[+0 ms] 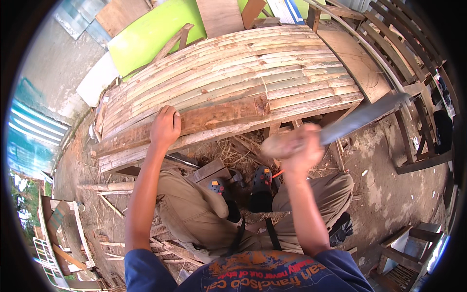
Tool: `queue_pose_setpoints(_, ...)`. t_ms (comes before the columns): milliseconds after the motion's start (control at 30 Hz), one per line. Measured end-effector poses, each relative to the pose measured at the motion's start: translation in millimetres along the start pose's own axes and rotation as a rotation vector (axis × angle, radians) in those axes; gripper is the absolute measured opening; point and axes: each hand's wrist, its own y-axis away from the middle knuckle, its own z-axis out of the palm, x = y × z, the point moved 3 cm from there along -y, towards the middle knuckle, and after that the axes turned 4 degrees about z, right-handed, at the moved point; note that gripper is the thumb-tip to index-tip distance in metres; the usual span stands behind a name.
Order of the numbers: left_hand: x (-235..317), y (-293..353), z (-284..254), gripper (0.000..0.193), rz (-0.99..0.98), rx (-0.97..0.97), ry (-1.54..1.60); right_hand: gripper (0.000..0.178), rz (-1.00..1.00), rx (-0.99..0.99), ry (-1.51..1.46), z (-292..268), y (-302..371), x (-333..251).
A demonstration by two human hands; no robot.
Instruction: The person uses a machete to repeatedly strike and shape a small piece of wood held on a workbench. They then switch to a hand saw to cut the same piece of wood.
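Note:
My left hand point(166, 127) grips a reddish-brown wooden plank point(221, 116), its fingers curled over the plank near its middle. This plank lies lengthwise along the near edge of a bamboo-slat bench point(228, 68). Raised to the right of the plank's end, my right hand point(305, 148) is closed around the wooden handle point(279, 145) of a machete. Its long grey blade point(362, 119) points to the upper right and is smeared by motion. The blade is apart from the plank.
Under the bench are wood offcuts point(211, 171) and shavings near my feet. Slatted wooden furniture point(408, 53) stands at the right, and another wooden frame point(406, 255) at the lower right. Bright green panels point(155, 36) lean behind the bench. Loose sticks point(114, 207) litter the ground at left.

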Motion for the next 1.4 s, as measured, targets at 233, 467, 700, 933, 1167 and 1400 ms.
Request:
queue_pose_setpoints(233,-6,6,-4,0.021,-0.069,-0.021,0.033,0.027,1.196,-0.372,-0.099,-2,20,11)
queue_pose_setpoints(467,0,1,-3,0.02,-0.027,-0.015,0.024,0.017,0.17,-0.006,-0.062,-6,-10,-13)
queue_pose_setpoints(700,-10,5,-5,0.019,-0.003,0.017,-0.004,0.025,1.17,-0.396,-0.006,-12,26,22)
queue_pose_setpoints(933,-3,2,0,0.018,-0.007,0.046,0.018,0.033,0.918,-0.245,0.033,-7,42,38)
queue_pose_setpoints(1167,-3,3,-3,0.018,-0.026,-0.006,0.02,0.031,0.828,-0.155,-0.015,-10,38,57)
queue_pose_setpoints(1400,-7,9,-2,0.02,-0.02,0.018,0.016,0.027,0.367,-0.108,-0.207,-4,-1,-9)
